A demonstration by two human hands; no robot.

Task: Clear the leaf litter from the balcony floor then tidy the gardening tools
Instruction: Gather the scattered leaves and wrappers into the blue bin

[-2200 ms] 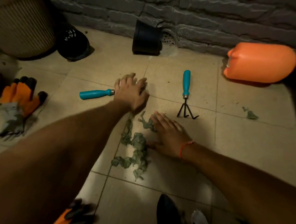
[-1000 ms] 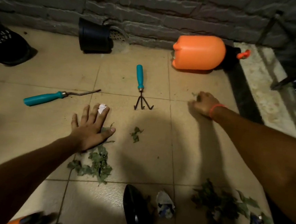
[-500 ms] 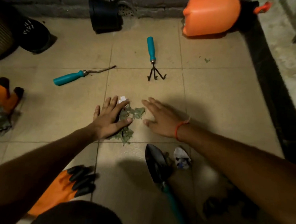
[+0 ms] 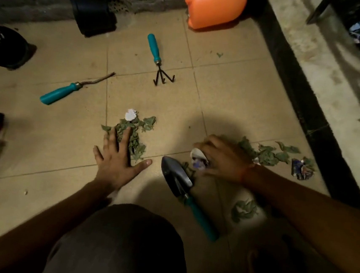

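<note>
Dry green leaves (image 4: 134, 135) lie heaped on the tiled floor (image 4: 41, 149) ahead of the knee, a white scrap at their far edge; more leaves (image 4: 267, 154) trail to the right. The left hand (image 4: 117, 159) lies flat, fingers spread over the heap. The right hand (image 4: 221, 158) is curled, fingers closed around a crumpled paper scrap (image 4: 198, 158), just beside the trowel (image 4: 179, 180).

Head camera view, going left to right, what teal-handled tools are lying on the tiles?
Weeder fork → hand rake → trowel.
</note>
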